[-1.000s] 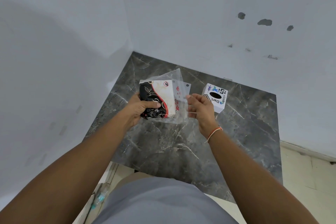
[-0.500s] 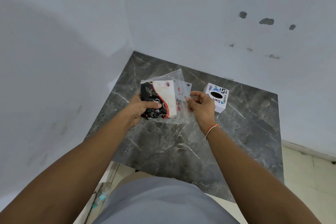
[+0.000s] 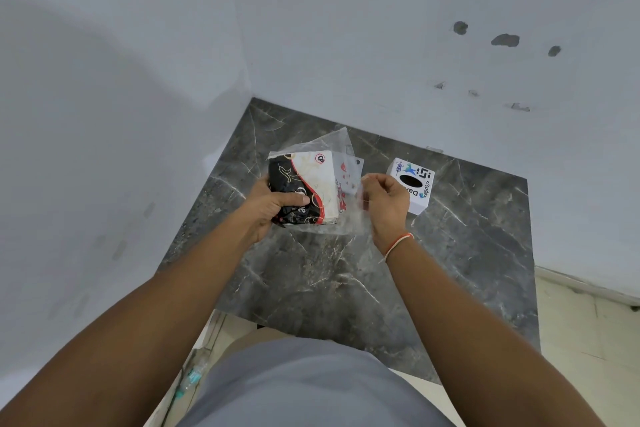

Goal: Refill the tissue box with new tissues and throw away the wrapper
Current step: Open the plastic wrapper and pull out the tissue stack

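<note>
A dark grey marble-patterned table top (image 3: pixel 332 274) with pale veining fills the centre of the view, its far left corner set into the junction of two walls. The left wall (image 3: pixel 104 114) and the far wall (image 3: pixel 381 28) are pale blue-grey; the far wall carries several dark chipped patches (image 3: pixel 505 40) toward the upper right. Pale floor tiles (image 3: pixel 588 340) lie to the right of the table, and a plastic bottle (image 3: pixel 192 376) lies on the floor at the near left.

Tissue box (image 3: pixel 414 185) just behind right hand (image 3: pixel 384 199); near tabletop (image 3: pixel 329 288) bare; walls close
</note>
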